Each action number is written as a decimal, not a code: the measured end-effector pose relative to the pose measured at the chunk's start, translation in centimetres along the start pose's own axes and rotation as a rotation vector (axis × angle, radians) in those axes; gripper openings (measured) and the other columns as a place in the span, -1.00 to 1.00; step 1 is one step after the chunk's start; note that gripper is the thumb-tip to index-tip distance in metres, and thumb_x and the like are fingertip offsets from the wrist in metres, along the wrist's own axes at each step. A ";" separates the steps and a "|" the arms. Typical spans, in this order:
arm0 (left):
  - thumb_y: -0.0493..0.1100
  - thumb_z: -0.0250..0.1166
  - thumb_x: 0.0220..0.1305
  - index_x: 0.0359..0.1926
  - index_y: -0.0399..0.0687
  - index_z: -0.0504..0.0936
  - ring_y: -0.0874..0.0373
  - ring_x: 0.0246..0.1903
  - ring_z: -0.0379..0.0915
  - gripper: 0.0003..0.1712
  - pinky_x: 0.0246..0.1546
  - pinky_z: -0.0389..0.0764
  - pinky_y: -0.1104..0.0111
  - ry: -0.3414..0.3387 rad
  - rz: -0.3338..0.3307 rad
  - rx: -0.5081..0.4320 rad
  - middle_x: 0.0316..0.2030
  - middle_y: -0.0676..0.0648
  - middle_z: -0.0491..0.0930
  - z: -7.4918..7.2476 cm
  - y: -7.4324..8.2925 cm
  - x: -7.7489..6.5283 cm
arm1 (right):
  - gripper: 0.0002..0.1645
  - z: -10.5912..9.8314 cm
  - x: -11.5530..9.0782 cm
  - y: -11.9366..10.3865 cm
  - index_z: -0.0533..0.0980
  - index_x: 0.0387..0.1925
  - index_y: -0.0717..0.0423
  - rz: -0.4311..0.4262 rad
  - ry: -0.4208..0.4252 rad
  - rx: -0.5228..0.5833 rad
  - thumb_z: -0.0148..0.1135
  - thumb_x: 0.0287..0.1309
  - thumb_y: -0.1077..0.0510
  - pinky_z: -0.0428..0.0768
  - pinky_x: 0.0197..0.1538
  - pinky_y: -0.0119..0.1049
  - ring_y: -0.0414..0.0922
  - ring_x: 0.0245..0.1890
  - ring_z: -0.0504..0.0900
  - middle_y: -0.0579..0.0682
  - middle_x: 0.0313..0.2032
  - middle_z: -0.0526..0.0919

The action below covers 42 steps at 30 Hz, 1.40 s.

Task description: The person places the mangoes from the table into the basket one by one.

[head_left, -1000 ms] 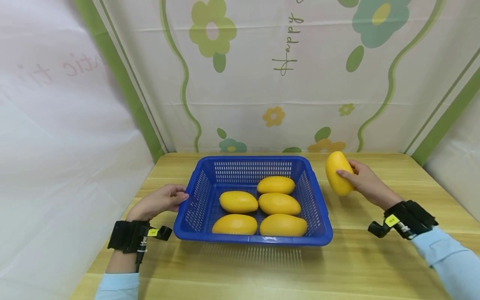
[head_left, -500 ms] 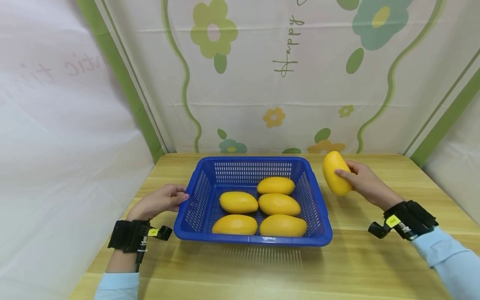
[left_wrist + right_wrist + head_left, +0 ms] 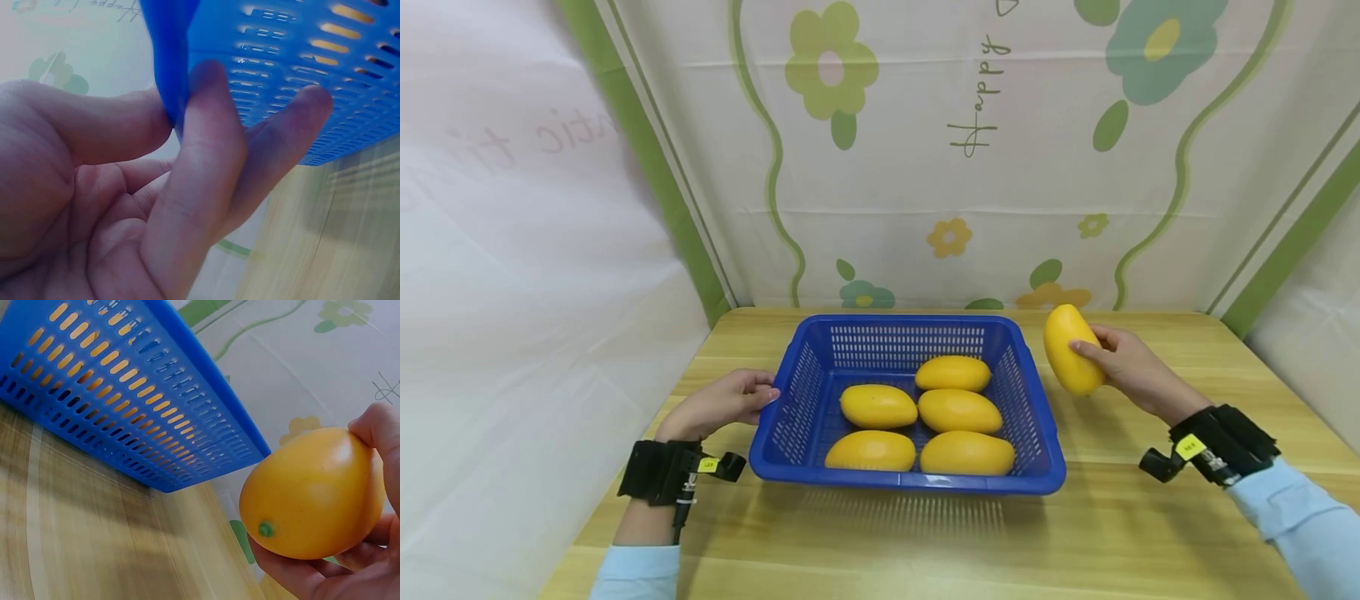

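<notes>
A yellow mango (image 3: 1072,350) with a small green stem end is gripped by my right hand (image 3: 1131,367), thumb on the near side and fingers behind. It is held just right of the blue plastic basket (image 3: 907,479), above the table. In the right wrist view the mango (image 3: 312,494) overlaps the corner of the basket. On the other side, my left hand (image 3: 722,404) pinches the basket's left rim; the left wrist view shows the thumb outside the rim (image 3: 169,56) and fingertips under it against the slotted wall. Inside the basket lie several mangoes (image 3: 958,412).
The basket stands on a light wood table (image 3: 880,554). Behind it hangs a white cloth (image 3: 895,175) printed with flowers and lettering, and another white cloth (image 3: 535,317) borders the left side. Each wrist wears a black strap with a small camera (image 3: 1163,463).
My right hand has moved the mango slightly left, closer to the basket's right rim. My left hand keeps its hold on the rim, and the mangoes in the basket lie as before.
</notes>
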<state>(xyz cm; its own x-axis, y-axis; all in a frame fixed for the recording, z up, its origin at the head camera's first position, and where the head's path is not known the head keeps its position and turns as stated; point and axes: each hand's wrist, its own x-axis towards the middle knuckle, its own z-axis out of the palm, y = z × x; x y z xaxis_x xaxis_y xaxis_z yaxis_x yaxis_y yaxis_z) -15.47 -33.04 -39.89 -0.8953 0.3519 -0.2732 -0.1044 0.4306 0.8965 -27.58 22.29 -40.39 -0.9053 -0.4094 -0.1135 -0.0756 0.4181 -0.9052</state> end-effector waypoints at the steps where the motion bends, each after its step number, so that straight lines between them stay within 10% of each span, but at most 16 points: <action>1: -0.22 -0.02 0.57 0.21 -0.53 0.36 0.07 -0.14 0.70 -0.58 0.01 0.74 0.18 0.001 -0.002 0.000 -0.08 -0.24 0.67 0.0 0.0 0.0 | -0.15 0.0 0.0 -0.1 -0.03 0.47 0.50 -0.001 -0.001 0.001 -0.08 0.54 -0.08 0.70 -0.08 -0.43 -0.34 -0.16 0.60 -0.04 -0.03 0.52; 42: -0.23 -0.02 0.57 0.24 -0.54 0.34 0.07 -0.14 0.70 -0.57 0.00 0.74 0.20 0.002 -0.009 -0.007 -0.09 -0.24 0.68 0.0 0.0 0.0 | -0.20 1.0 -0.3 -2.8 0.04 0.47 0.41 -0.038 -0.038 -0.019 -0.08 0.53 -0.10 0.69 -0.08 -0.42 -0.28 -0.17 0.61 -0.07 -0.07 0.55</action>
<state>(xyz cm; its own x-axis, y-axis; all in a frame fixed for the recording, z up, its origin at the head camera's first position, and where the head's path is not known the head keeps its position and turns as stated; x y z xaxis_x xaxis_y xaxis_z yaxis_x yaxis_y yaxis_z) -15.52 -33.05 -39.89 -0.8950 0.3464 -0.2810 -0.1158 0.4280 0.8963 -26.71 20.44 -38.21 -0.8852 -0.4555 -0.0947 -0.1182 0.4170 -0.9012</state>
